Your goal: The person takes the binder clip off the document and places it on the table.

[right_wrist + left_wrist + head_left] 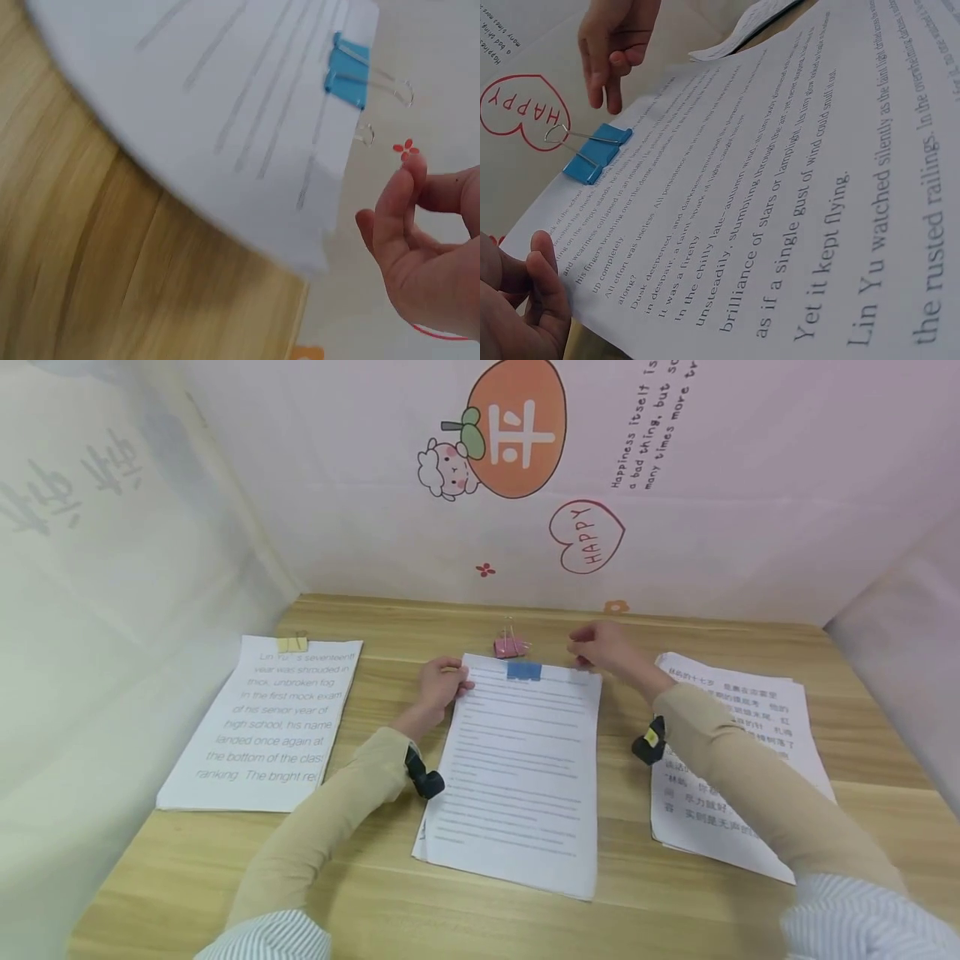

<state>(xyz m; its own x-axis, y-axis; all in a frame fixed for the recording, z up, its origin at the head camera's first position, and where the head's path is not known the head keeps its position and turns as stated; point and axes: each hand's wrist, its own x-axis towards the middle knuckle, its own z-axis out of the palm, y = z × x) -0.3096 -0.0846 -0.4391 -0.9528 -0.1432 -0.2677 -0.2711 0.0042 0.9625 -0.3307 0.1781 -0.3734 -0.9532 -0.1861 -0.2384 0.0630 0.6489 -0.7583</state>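
A stack of printed sheets lies at the middle of the table, with a blue binder clip on its top edge. My left hand grips the stack's left edge near the upper corner, fingers curled at the paper in the left wrist view. Close by the upper right corner is my right hand, its fingers loosely bent. The right wrist view shows that hand with thumb and fingertips together, nothing between them, apart from the blue clip. Just behind the stack sits a pink binder clip.
On the left lies another stack of printed sheets with a yellow binder clip. A third stack, printed in Chinese, lies on the right, partly under my right forearm. A printed cloth hangs behind the wooden table.
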